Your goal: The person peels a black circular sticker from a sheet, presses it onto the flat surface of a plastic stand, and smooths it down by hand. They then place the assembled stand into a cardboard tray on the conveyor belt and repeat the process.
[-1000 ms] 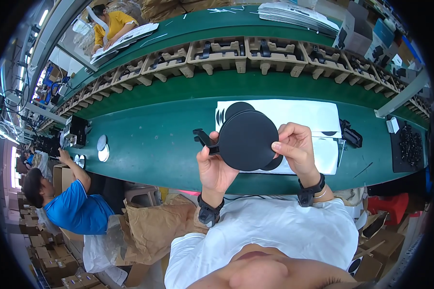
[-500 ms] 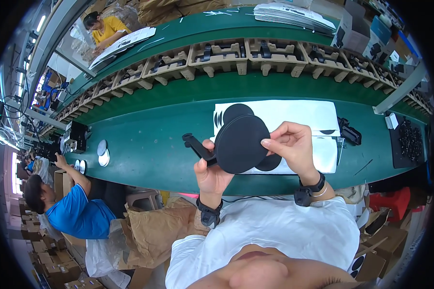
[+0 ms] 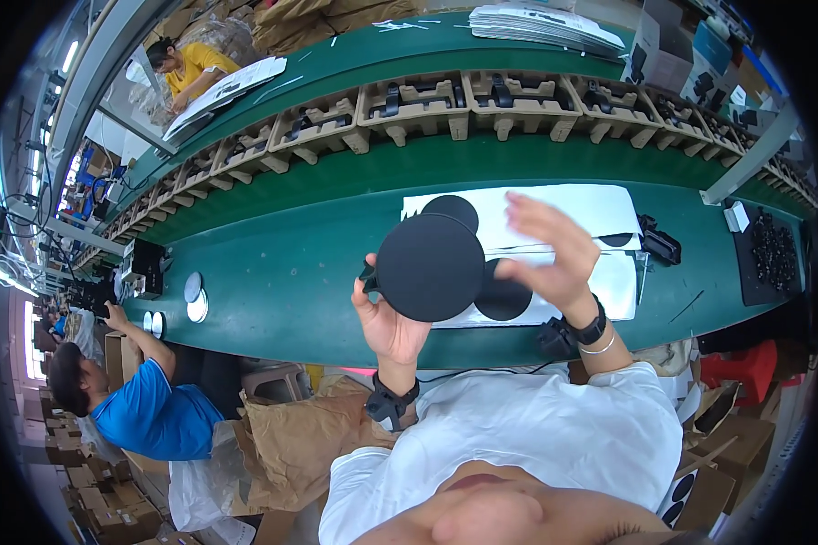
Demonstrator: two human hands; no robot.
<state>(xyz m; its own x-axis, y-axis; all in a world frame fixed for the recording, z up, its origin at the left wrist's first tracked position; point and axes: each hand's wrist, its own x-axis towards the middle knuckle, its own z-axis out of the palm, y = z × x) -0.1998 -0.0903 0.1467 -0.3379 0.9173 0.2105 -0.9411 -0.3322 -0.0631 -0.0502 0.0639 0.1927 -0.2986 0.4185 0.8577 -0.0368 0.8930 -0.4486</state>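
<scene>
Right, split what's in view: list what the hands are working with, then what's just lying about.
In work:
- black round-faced piece, in the left hand
- white sheets with black circles, by the open right hand

Seemingly lying about:
- pale discs, far left
- crumpled brown paper

held disc [image 3: 430,268]: before sheets [image 3: 614,207] | sheets: on table [image 3: 282,272] | trays [image 3: 418,116]: behind | parts pile [image 3: 769,263]: right
</scene>
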